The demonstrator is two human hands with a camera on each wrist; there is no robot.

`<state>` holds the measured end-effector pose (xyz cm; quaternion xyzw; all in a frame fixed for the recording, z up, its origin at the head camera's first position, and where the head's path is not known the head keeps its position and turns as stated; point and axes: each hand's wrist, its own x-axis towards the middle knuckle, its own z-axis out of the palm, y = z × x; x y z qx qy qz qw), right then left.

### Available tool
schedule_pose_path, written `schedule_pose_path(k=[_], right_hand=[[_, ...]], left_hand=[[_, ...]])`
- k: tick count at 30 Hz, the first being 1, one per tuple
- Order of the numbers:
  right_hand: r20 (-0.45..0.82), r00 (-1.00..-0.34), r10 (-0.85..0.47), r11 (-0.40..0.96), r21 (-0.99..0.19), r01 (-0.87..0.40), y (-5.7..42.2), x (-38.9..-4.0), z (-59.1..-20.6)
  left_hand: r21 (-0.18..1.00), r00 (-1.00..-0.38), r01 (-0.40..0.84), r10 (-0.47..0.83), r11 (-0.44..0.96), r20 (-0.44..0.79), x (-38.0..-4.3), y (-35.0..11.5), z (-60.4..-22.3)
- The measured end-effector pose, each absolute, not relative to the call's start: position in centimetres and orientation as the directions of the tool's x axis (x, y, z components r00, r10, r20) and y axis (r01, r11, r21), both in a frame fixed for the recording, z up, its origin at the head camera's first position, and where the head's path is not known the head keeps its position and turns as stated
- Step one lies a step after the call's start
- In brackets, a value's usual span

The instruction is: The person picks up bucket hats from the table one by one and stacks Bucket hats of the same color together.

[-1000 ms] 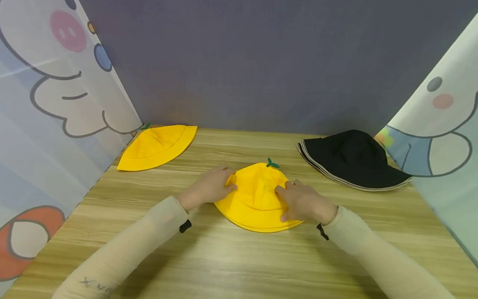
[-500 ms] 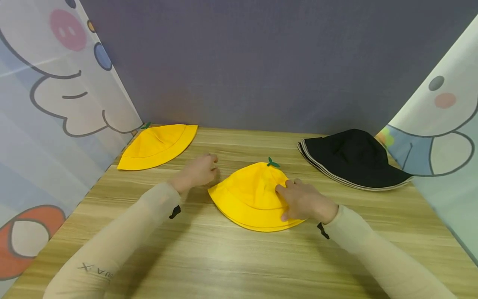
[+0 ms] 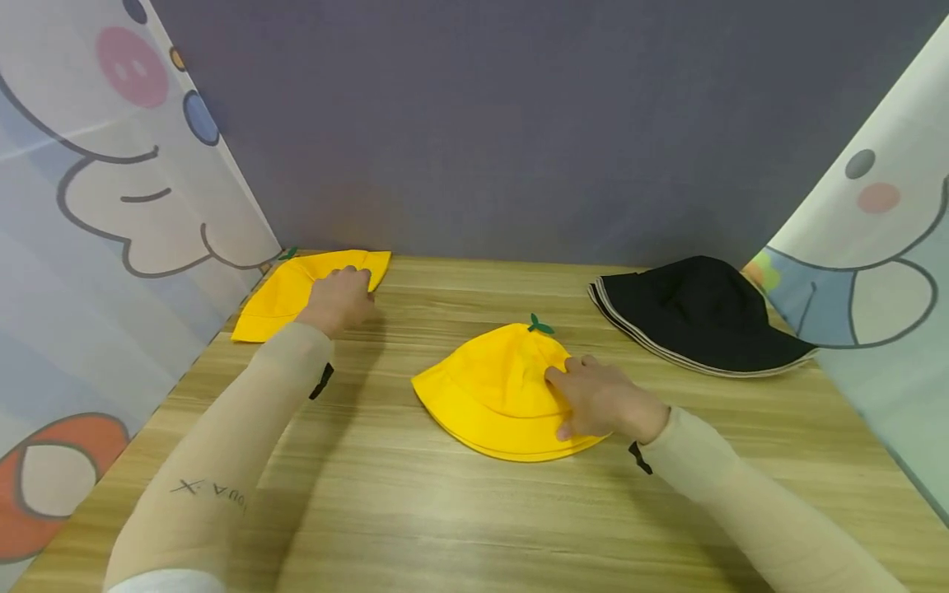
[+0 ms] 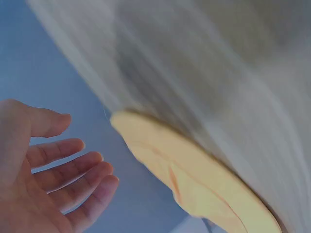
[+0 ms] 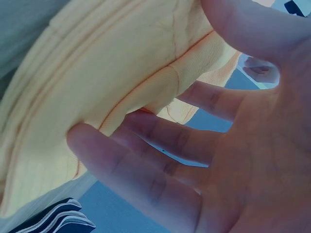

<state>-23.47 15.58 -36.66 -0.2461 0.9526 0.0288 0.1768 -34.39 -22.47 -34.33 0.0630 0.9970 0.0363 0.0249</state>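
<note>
In the middle of the table lies a yellow bucket hat [image 3: 474,387] with a green sprout on its crown. My right hand [image 3: 600,399] holds its right side, thumb on the brim and fingertips on the crown; in the right wrist view the fingers [image 5: 136,165] lie spread along the cloth. My left hand [image 3: 339,301] overlaps a second yellow bucket hat [image 3: 276,305] at the back left. The left wrist view shows that hand's palm with loosely bent fingers [image 4: 82,179], a gap between them and the yellow hat.
Black bucket hats [image 3: 697,321] with light-edged brims sit nested at the back right. A grey wall [image 3: 489,132] closes off the back of the wooden table [image 3: 445,519]. Cartoon-printed panels [image 3: 96,214] stand along both sides.
My left hand has let go of the middle yellow hat and moved left and back to the other yellow hat. My right hand stays on the middle hat.
</note>
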Motion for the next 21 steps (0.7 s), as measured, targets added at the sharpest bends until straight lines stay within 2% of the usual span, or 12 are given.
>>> schedule_pose_path(k=[7, 11, 14, 21], right_hand=[[-0.342, -0.813, -0.471, 0.870, -0.025, -0.493, 15.6, -23.6, -36.7], [-0.337, -0.814, -0.474, 0.869, -0.029, -0.494, 15.7, -23.6, -36.7], [-0.337, -0.814, -0.474, 0.868, -0.026, -0.495, 15.7, -23.7, -36.6], [-0.349, -0.812, -0.468, 0.873, -0.040, -0.486, 15.6, -23.7, -36.6]], left_hand=[[0.155, -0.998, 0.001, 0.010, 0.988, -0.059, -34.8, -26.5, -32.1], [0.193, -0.998, -0.053, -0.043, 0.980, -0.052, -34.6, -28.3, -32.1], [0.190, -0.989, -0.140, -0.129, 0.972, -0.066, -34.2, -29.5, -32.5], [0.177, -0.907, -0.386, -0.338, 0.905, -0.251, -32.9, -32.7, -33.8]])
